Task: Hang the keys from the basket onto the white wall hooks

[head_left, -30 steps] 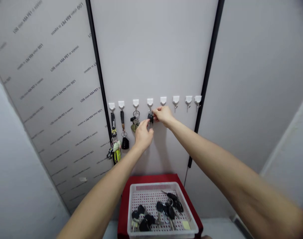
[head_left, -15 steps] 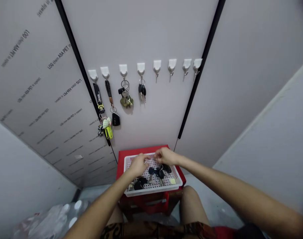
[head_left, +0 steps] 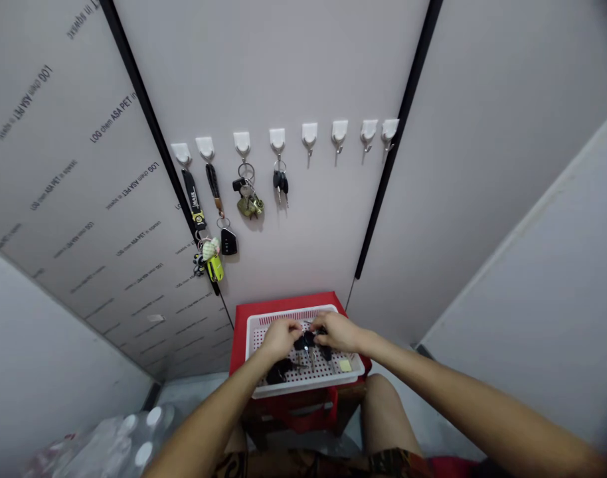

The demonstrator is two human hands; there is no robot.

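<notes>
My left hand [head_left: 281,338] is over the white basket [head_left: 306,385], thumb and finger pinched at the top of a bunch of black-headed keys [head_left: 306,341]. The metal blades of these keys point down toward the basket floor. Close by on the right, my right hand [head_left: 337,331] curls its fingers down at the same bunch. A dark key fob [head_left: 326,352] shows just beneath that hand. The ring between the fingertips is too small to make out. More black keys [head_left: 279,372] lie in the basket's near left part, below my left wrist.
White wall hooks [head_left: 309,133] run in a row above; the left ones hold keys, including a bunch with a yellow-green fob [head_left: 214,269]. A small yellow block [head_left: 345,365] lies in the basket, which rests on a red surface [head_left: 241,332]. Bottles [head_left: 144,451] stand lower left.
Both hands have come slightly lower into the basket. The black-headed keys in the middle have shifted up to my fingertips. The view has tilted a little.
</notes>
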